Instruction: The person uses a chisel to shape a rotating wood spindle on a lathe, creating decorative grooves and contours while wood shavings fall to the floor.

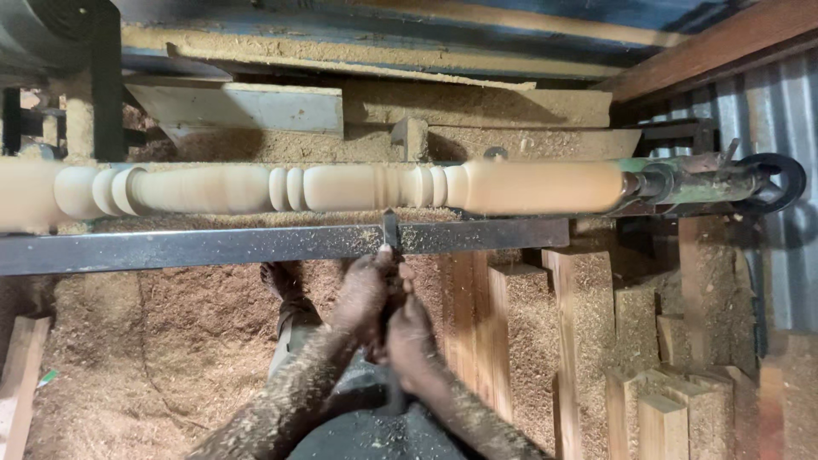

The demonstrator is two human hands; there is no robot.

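I see turned wooden spindle [324, 188] on lathe, above steel tool rest [256, 245]. Left hand [365, 294], right hand [407, 336] both clenched round chisel [390, 232], below spindle, mid-cut on bead. Next, I judge: steady pressure.

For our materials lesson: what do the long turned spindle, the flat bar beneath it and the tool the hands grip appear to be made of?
Spindle: pale bare wood, smooth and unvarnished, cut with beads and coves.
Flat bar: dark grey metal, probably steel, dull and dusted with sawdust.
Tool: dark blade, seemingly metal; left hand and right hand hide its handle, so that material cannot be told.
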